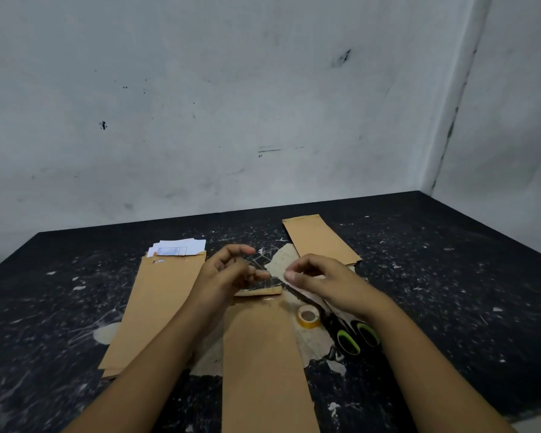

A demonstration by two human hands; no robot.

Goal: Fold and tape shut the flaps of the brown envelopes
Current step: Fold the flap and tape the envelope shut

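Observation:
A brown envelope [263, 364] lies lengthwise in front of me, its top flap [258, 292] folded over. Just above the flap, my left hand [228, 273] and my right hand [322, 282] hover fingertip to fingertip. Each pinches with thumb and forefinger one end of a short clear tape strip [277, 274], which is barely visible between them. A yellowish tape roll [308, 317] lies flat right of the envelope. Black scissors with green handles [350, 335] lie beside it, partly under my right wrist.
A stack of brown envelopes [156, 307] lies to the left, with white papers [181, 248] sticking out at its far end. Another brown envelope stack [319, 242] lies at the back right. The dark scratched table [450, 276] meets grey walls behind and at right.

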